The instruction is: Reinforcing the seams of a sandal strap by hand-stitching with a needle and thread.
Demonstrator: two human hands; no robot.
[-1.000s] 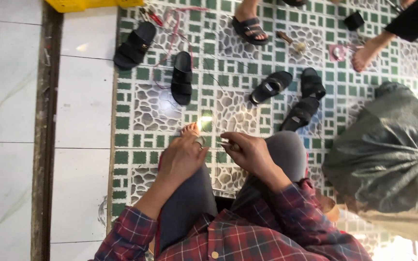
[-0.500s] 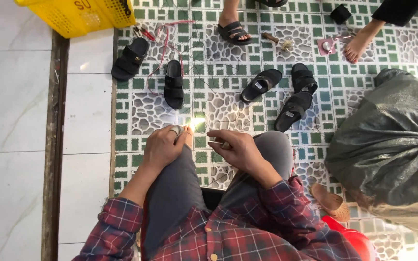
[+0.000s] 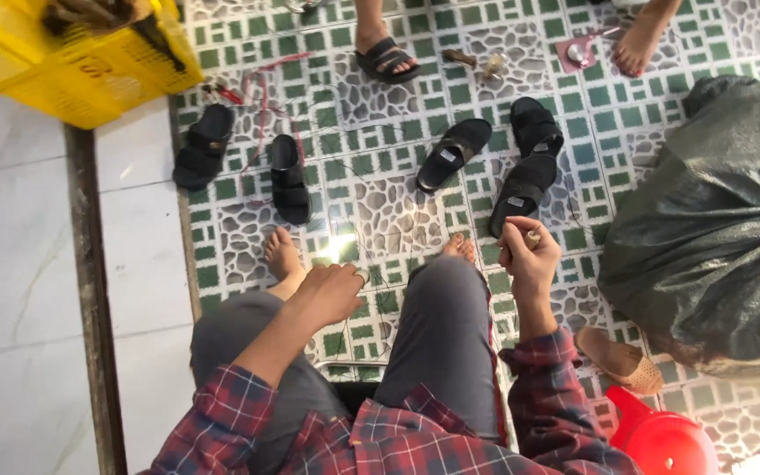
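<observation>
I sit with grey trousers and bare feet on green patterned tiles. My left hand rests above my left knee with its fingers curled; a thin dark thread runs from it out across the tiles. My right hand is raised beside my right knee, apart from the left, and pinches a small pale piece between its fingertips. Both sleeves are red plaid.
Several black sandals lie ahead on the tiles. A yellow crate stands far left. A big dark grey sack fills the right, with a brown slipper and a red plastic stool below it. Other people's feet are at the top.
My hands were together over my knees around a bright spot; they have drawn apart, the right one moving right and up. The view has tilted, showing more of the crate.
</observation>
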